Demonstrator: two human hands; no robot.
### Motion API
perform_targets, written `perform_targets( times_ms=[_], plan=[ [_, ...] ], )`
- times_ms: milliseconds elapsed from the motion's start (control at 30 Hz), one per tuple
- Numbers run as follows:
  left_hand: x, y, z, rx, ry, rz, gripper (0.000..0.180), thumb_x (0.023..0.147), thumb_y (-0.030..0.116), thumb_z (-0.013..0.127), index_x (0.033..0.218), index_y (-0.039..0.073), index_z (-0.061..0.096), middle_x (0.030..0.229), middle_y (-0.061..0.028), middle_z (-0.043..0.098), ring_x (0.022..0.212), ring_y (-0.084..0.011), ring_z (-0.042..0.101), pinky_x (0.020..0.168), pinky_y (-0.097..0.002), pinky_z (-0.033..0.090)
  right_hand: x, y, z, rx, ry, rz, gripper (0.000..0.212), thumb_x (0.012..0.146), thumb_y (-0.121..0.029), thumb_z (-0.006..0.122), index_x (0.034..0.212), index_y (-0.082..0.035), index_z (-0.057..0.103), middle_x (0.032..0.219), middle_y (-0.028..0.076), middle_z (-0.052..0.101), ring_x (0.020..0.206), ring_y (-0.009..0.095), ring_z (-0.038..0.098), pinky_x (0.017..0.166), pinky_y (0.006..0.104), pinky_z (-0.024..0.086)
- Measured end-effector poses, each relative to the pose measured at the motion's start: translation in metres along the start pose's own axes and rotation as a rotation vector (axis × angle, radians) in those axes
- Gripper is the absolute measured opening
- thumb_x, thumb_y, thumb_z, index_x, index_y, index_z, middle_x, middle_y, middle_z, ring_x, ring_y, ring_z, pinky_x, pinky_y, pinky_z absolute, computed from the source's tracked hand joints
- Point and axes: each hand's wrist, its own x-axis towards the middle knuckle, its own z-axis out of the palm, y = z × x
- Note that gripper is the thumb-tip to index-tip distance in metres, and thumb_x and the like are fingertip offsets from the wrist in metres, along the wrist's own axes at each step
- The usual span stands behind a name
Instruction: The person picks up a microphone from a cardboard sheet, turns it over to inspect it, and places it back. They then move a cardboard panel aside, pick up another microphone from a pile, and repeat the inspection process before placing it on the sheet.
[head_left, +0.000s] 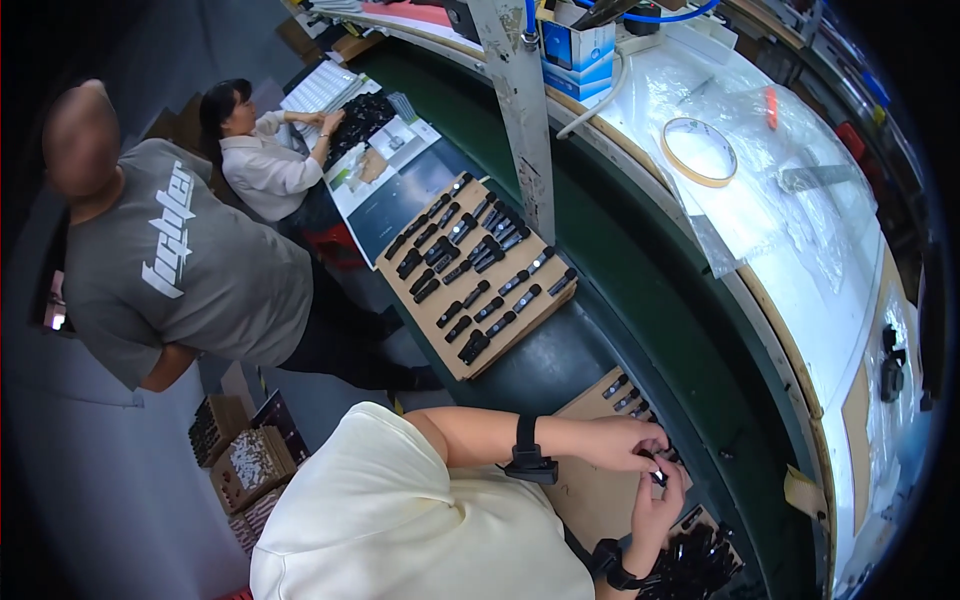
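My left hand [622,443], its wrist in a black strap with a small box, reaches over a cardboard sheet. Close below it is my right hand [661,497], also with a black wrist strap. The fingertips of both hands meet, closed around a small dark part [658,478] with a bright glint; fingers cover most of it. Several short black tube-shaped pieces [627,402] lie in rows on the cardboard sheet [580,410] beyond my left hand. A heap of glossy black pieces [695,562] is beside my right wrist.
A cardboard board [440,335] bearing rows of black tube-shaped pieces lies on the dark green belt [640,270]. A metal post [515,110] rises beside it. A tape roll [699,152] rests on the white bench. A person in grey [200,260] stands left; another [265,165] handles black parts.
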Motion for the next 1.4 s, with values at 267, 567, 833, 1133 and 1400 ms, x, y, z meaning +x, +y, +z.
perform_targets(
  times_ms=[267, 567, 833, 1133, 1400],
  plan=[
    [-0.039, 0.033, -0.01, -0.117, -0.026, 0.093, 0.02, 0.082, 0.011, 0.07, 0.098, 0.001, 0.064, 0.086, -0.0078, 0.067, 0.076, -0.0136, 0.062, 0.067, -0.0286, 0.05, -0.023, -0.048, 0.007, 0.153, 0.148, 0.022, 0.024, 0.077, 0.002, 0.07, 0.099, -0.001, 0.062, 0.092, 0.012, 0.065, 0.087, 0.025, 0.063, 0.078, 0.0315, 0.049],
    [-0.06, 0.071, -0.006, 0.238, -0.087, 0.417, 0.024, 0.075, 0.006, 0.071, 0.098, 0.004, 0.064, 0.089, -0.0097, 0.066, 0.08, -0.0251, 0.063, 0.074, -0.0332, 0.051, -0.053, -0.076, -0.013, 0.097, 0.249, -0.156, 0.028, 0.074, 0.004, 0.072, 0.1, -0.001, 0.062, 0.09, 0.011, 0.065, 0.08, 0.027, 0.064, 0.07, 0.0322, 0.051],
    [-0.065, 0.073, -0.001, 0.25, -0.068, 0.497, 0.026, 0.073, 0.003, 0.071, 0.098, 0.004, 0.064, 0.089, -0.0102, 0.065, 0.083, -0.0265, 0.063, 0.072, -0.0338, 0.051, -0.063, -0.082, -0.013, 0.156, 0.302, -0.174, 0.029, 0.073, 0.004, 0.073, 0.099, -0.001, 0.062, 0.089, 0.011, 0.065, 0.079, 0.024, 0.063, 0.069, 0.0318, 0.051],
    [-0.062, 0.077, -0.003, 0.111, 0.024, 0.466, 0.021, 0.077, 0.009, 0.074, 0.095, 0.003, 0.064, 0.088, -0.0098, 0.065, 0.083, -0.0255, 0.062, 0.074, -0.0351, 0.051, -0.061, -0.077, -0.017, 0.149, 0.279, -0.195, 0.028, 0.073, 0.001, 0.075, 0.098, -0.001, 0.062, 0.088, 0.01, 0.064, 0.081, 0.024, 0.062, 0.071, 0.0314, 0.05],
    [-0.051, 0.068, -0.017, 0.202, -0.096, 0.335, 0.02, 0.08, 0.013, 0.073, 0.094, 0.003, 0.063, 0.091, -0.0097, 0.065, 0.084, -0.0249, 0.061, 0.078, -0.0364, 0.048, -0.045, -0.078, -0.019, 0.058, 0.264, -0.143, 0.029, 0.071, -0.001, 0.076, 0.096, -0.004, 0.062, 0.09, 0.01, 0.063, 0.08, 0.025, 0.06, 0.072, 0.0335, 0.048]
  ],
)
